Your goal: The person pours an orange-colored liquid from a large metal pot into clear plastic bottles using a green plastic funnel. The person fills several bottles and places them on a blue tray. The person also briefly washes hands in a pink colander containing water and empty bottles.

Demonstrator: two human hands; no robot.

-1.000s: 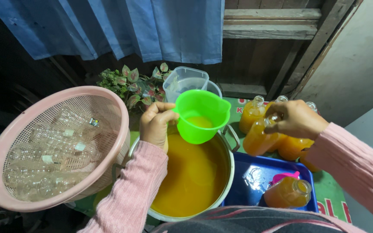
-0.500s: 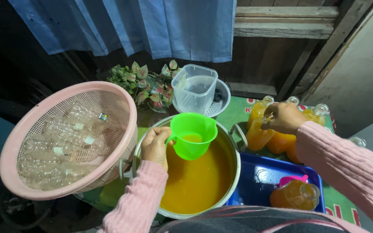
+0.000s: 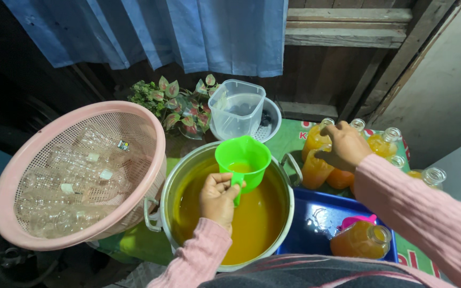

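Head view: green scoop cup (image 3: 243, 155) sat over the orange liquid in the metal pot (image 3: 179, 176), left hand (image 3: 218, 198) clamped on its handle. Right hand (image 3: 344, 144) rested closed on an orange-filled bottle (image 3: 316, 169) right of the pot. Pink basket (image 3: 143, 120) of empty bottles sat left; clear jug (image 3: 236, 109) far behind.

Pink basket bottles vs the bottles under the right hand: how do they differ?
The bottles in the pink basket are empty and clear; the bottles by the right hand hold orange liquid. The basket bottles lie on their sides in a heap, while the filled ones stand upright on the table. The basket ones are untouched; the right hand rests on the filled group. Both sets look like small clear bottles of similar shape.
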